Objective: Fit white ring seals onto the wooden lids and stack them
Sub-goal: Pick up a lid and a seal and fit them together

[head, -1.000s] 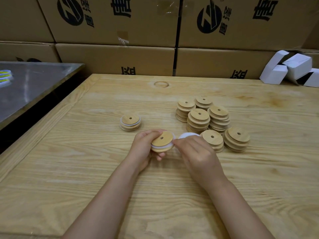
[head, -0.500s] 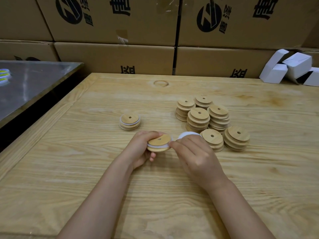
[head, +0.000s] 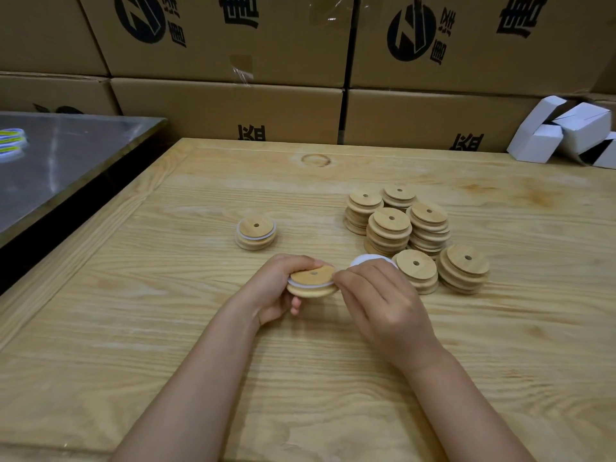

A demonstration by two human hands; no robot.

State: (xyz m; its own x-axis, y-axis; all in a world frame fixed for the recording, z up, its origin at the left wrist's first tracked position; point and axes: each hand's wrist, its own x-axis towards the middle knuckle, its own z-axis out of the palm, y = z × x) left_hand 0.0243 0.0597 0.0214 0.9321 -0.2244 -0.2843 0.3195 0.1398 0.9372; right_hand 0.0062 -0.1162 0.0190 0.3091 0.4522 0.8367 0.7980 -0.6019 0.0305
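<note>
My left hand [head: 271,288] grips a round wooden lid [head: 311,281] with a centre hole, held nearly flat just above the table. A white ring seal [head: 308,285] sits in the lid's groove. The fingertips of my right hand [head: 380,303] pinch the ring at the lid's right edge. A pile of white ring seals [head: 363,260] peeks out behind my right hand. To the left stands a short stack of sealed lids [head: 256,234]. Several stacks of bare wooden lids [head: 416,235] cluster at the right.
The work goes on over a wooden table [head: 166,328]. A steel table [head: 60,168] adjoins at the left with tape rolls [head: 11,141] on it. Cardboard boxes [head: 233,105] wall off the back. White cartons [head: 566,135] lie at the back right.
The lid has tipped from tilted toward me to nearly flat. My left hand shifted slightly left and lower with it. My right fingertips stay at its right edge.
</note>
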